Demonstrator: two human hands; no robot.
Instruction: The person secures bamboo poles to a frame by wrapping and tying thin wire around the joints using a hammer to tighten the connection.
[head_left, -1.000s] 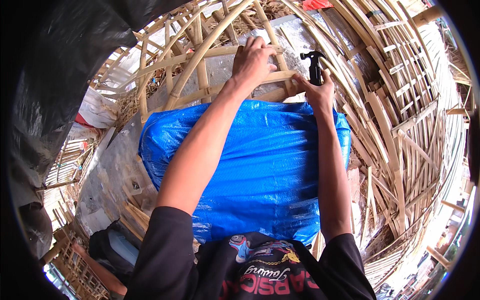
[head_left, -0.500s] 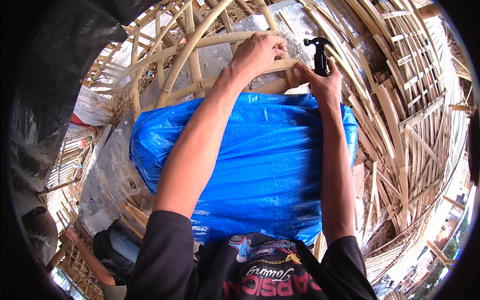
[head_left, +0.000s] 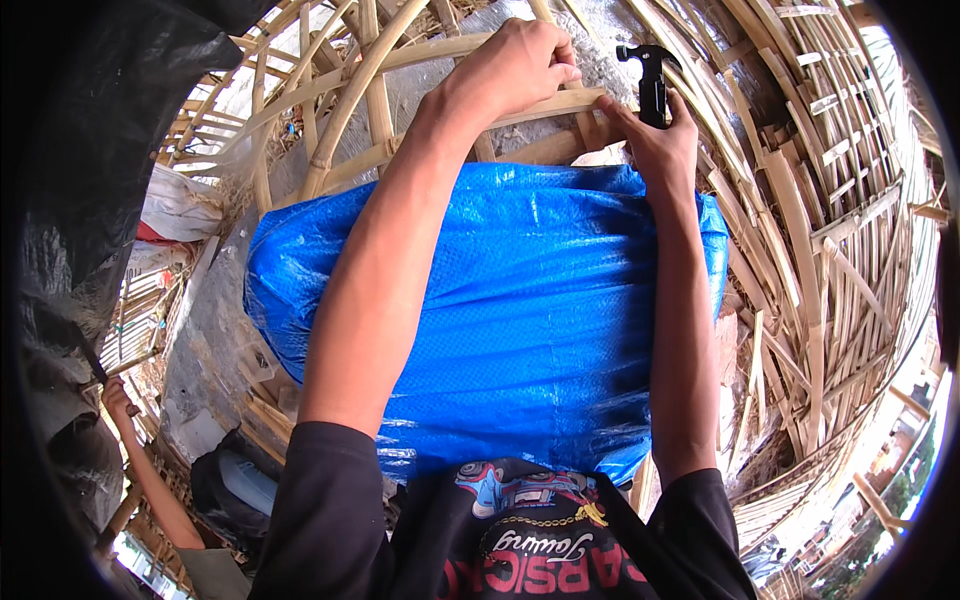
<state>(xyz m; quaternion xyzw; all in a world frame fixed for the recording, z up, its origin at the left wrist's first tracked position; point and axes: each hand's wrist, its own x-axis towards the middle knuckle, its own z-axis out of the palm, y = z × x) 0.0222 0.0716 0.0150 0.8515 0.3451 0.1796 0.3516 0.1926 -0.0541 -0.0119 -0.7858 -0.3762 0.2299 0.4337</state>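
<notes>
The left hand (head_left: 522, 68) curls above a bamboo strip (head_left: 560, 104), fingertips bent; I cannot tell whether they pinch anything. The strip runs left to right toward the right hand (head_left: 664, 146), which grasps a black hammer (head_left: 653, 92) standing lengthwise near-to-far, head far, striking face left.

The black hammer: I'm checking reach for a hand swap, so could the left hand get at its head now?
Probably yes: the left hand is close by, with nothing visible between it and the black hammer, whose head sticks out beyond the right hand.
</notes>
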